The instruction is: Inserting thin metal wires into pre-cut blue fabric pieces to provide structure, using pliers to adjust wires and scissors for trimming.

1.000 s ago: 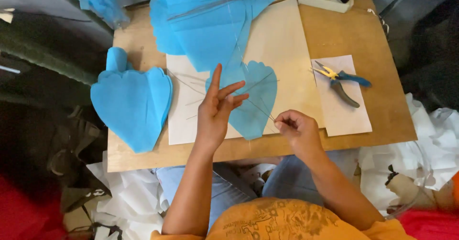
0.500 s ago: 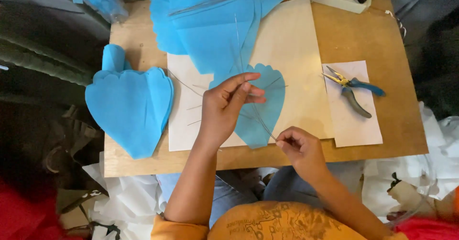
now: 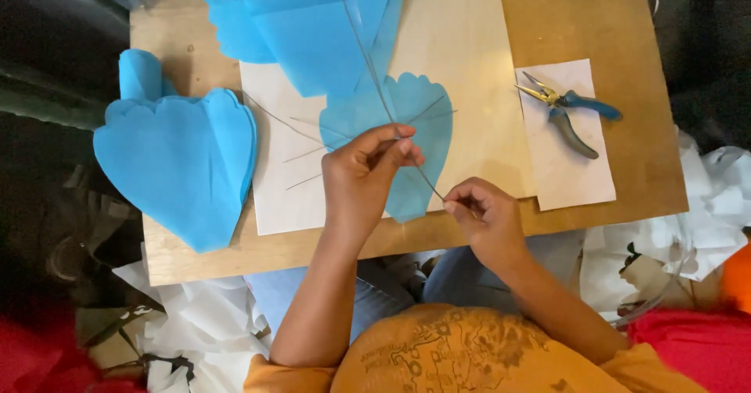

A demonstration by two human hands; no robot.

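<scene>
Over a wooden board, the left hand [image 3: 364,175] now pinches a thin wire [image 3: 381,96] that has risen off the scalloped blue paper petal [image 3: 407,186] beneath. The right hand [image 3: 483,219] pinches the wire's lower end, slightly nearer than before. Pliers [image 3: 569,111] lie well apart.

Wooden board [image 3: 626,17] bears blue paper petals [image 3: 184,162], white sheets [image 3: 567,174], pliers [image 3: 567,107].

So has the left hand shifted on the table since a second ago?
Yes. The left hand has closed, pinching the wire; it stays over the blue petal.
</scene>
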